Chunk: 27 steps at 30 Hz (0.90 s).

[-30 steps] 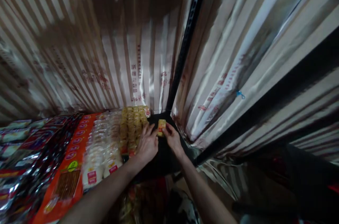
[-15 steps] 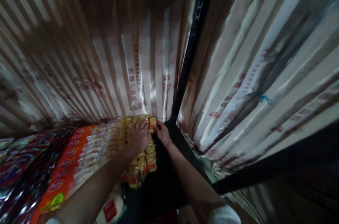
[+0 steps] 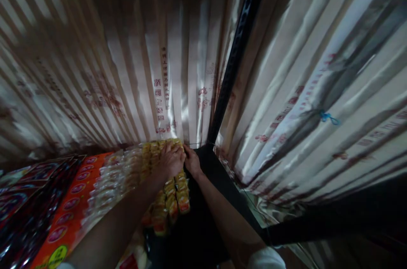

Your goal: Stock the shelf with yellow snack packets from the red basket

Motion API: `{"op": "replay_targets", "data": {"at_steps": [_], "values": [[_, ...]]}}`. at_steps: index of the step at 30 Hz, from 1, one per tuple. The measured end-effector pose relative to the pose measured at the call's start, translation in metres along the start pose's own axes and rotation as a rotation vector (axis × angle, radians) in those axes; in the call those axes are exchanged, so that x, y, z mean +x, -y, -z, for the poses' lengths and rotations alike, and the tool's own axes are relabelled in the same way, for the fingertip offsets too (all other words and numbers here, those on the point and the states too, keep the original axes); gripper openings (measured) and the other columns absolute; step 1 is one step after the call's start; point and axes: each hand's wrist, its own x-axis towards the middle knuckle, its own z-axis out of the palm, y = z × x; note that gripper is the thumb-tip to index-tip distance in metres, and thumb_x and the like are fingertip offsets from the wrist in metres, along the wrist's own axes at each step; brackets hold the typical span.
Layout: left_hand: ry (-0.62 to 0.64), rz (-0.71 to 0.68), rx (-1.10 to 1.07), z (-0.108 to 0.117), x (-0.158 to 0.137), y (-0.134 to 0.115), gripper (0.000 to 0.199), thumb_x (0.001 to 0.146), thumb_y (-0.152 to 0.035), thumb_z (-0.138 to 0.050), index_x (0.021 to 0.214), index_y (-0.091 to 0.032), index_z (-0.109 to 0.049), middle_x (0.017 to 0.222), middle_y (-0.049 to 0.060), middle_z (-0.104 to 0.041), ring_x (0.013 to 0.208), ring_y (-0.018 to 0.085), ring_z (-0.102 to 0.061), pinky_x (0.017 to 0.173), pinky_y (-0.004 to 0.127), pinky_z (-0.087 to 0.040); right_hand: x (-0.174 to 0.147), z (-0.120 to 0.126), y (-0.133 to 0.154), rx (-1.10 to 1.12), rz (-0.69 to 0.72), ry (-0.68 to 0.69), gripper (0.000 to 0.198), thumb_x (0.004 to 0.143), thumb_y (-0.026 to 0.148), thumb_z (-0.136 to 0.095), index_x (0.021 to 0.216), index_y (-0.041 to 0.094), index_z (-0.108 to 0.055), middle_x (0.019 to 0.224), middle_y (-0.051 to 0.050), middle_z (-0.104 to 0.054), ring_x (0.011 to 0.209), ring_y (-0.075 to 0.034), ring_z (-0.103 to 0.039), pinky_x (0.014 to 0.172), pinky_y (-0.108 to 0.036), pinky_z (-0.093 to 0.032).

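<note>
Small yellow wrapped packets (image 3: 170, 201) stand in tight rows on a black shelf surface (image 3: 203, 201). My left hand (image 3: 172, 161) lies over the far end of these rows, its fingers stretched over the packet tops. Close beside it, my right hand (image 3: 192, 163) has its fingers bent against the outer right edge of the far packets. A packet at its fingertips is mostly hidden by the two hands. Clear-wrapped pale packets (image 3: 108, 178) stand in rows to the left of the yellow ones.
An orange printed sheet or box (image 3: 71, 203) and dark shiny packages (image 3: 28, 201) lie at the left. Pleated printed sheeting (image 3: 178, 70) hangs behind and along the right. A black perforated post (image 3: 237, 48) stands at the corner. Blue string (image 3: 329, 117) is tied on the right sheeting.
The yellow packet seen between my hands has gone in against the far end of the rows. My right hand has moved slightly left, closer to my left hand. The view has shifted a little.
</note>
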Motion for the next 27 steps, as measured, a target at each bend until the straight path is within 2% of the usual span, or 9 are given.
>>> {"op": "replay_targets", "data": {"at_steps": [7, 13, 18, 24, 27], "values": [[0.015, 0.001, 0.074, 0.002, 0.006, -0.005, 0.035, 0.091, -0.027, -0.033, 0.105, -0.018, -0.065, 0.117, 0.006, -0.064, 0.126, 0.029, -0.038, 0.107, 0.051, -0.024, -0.003, -0.006, -0.003, -0.003, 0.081, 0.000, 0.041, 0.078, 0.018, -0.047, 0.115, 0.020, -0.063, 0.115, -0.008, -0.065, 0.109, -0.022, -0.058, 0.099, -0.039, -0.042], [-0.008, -0.001, 0.088, 0.002, 0.008, -0.005, 0.032, 0.090, -0.026, -0.036, 0.100, -0.017, -0.065, 0.115, 0.009, -0.062, 0.120, 0.028, -0.042, 0.105, 0.050, -0.026, -0.003, -0.011, -0.002, 0.034, -0.006, -0.030, 0.038, 0.076, 0.018, -0.048, 0.111, 0.019, -0.062, 0.113, -0.007, -0.066, 0.105, -0.020, -0.059, 0.098, -0.036, -0.043], [-0.011, -0.003, 0.099, -0.002, 0.009, -0.001, 0.032, 0.090, -0.028, -0.034, 0.099, -0.020, -0.064, 0.115, 0.006, -0.063, 0.122, 0.027, -0.041, 0.106, 0.048, -0.025, -0.002, -0.008, -0.003, 0.049, -0.008, -0.002, 0.038, 0.074, 0.017, -0.050, 0.109, 0.019, -0.063, 0.113, -0.007, -0.065, 0.106, -0.021, -0.059, 0.098, -0.037, -0.043], [0.022, 0.007, 0.059, 0.001, 0.008, -0.005, 0.038, 0.090, -0.026, -0.032, 0.117, -0.015, -0.057, 0.128, 0.009, -0.056, 0.129, 0.029, -0.034, 0.108, 0.050, -0.023, -0.004, -0.008, -0.005, 0.139, -0.062, -0.029, 0.040, 0.074, 0.021, -0.051, 0.113, 0.019, -0.061, 0.117, -0.007, -0.064, 0.111, -0.020, -0.057, 0.101, -0.038, -0.040], [0.028, 0.026, 0.053, 0.003, 0.004, -0.008, 0.038, 0.090, -0.026, -0.034, 0.118, -0.014, -0.057, 0.134, 0.010, -0.051, 0.132, 0.030, -0.032, 0.109, 0.050, -0.023, -0.005, -0.008, -0.002, 0.181, -0.083, -0.025, 0.047, 0.070, 0.023, -0.057, 0.117, 0.018, -0.058, 0.122, -0.008, -0.062, 0.114, -0.022, -0.055, 0.103, -0.039, -0.039]]}}
